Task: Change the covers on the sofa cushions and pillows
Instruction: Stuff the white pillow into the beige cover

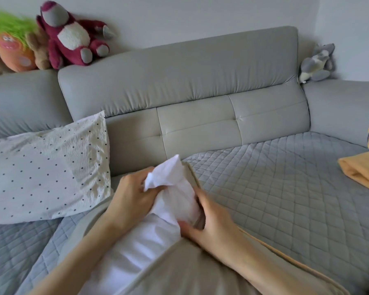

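Both hands work at the white cushion insert (175, 201), which lies on the sofa seat (275, 188) (quilted grey) and pokes out of a beige cover (190, 271). Left hand (134, 199) bunches the insert's corner in curled fingers; right hand (211, 222) grips the cover's open edge beside the insert. Left of the insert lies a dotted pillow (45, 169); far right of it, folded yellow fabric (362, 169).

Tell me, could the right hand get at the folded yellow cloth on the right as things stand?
Probably not yet: the right hand grips the white insert. The yellow cloth lies uncovered on the quilted seat, nothing between.
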`<state>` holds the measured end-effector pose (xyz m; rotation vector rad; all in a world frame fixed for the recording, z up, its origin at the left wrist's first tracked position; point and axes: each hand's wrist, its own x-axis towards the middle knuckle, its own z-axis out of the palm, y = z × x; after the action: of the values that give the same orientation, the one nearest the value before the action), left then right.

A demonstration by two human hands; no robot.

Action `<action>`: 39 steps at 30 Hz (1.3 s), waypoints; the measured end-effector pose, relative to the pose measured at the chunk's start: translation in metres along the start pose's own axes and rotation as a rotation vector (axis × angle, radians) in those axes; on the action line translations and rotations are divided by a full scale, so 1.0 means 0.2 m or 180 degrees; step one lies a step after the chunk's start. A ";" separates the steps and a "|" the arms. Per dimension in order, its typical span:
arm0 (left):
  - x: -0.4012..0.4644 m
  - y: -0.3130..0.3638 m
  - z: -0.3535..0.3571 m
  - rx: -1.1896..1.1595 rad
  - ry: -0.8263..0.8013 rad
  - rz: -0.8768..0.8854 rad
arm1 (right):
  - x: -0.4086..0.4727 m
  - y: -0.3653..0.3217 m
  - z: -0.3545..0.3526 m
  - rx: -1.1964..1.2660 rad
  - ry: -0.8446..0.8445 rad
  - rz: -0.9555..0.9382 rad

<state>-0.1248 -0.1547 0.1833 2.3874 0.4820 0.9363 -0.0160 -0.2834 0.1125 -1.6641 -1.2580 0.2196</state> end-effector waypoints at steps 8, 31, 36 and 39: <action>-0.06 0.11 -0.08 -0.2623 0.1146 -0.1373 | -0.02 0.08 -0.03 -0.0271 -0.0592 0.0005; -0.21 -0.12 -0.03 0.0211 -0.1029 0.0054 | 0.16 -0.03 0.03 0.0345 -0.0401 0.0392; -0.11 -0.19 -0.05 0.0203 -0.0746 -0.0374 | 0.16 -0.08 0.06 0.1256 -0.0385 0.0101; -0.08 -0.31 -0.05 -0.0003 -0.0962 -0.1005 | 0.14 -0.10 0.06 0.1508 -0.0338 -0.0299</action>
<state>-0.1518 -0.1090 0.1447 2.3072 0.7105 0.4287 -0.0230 -0.2542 0.1327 -1.1969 -1.2431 0.5120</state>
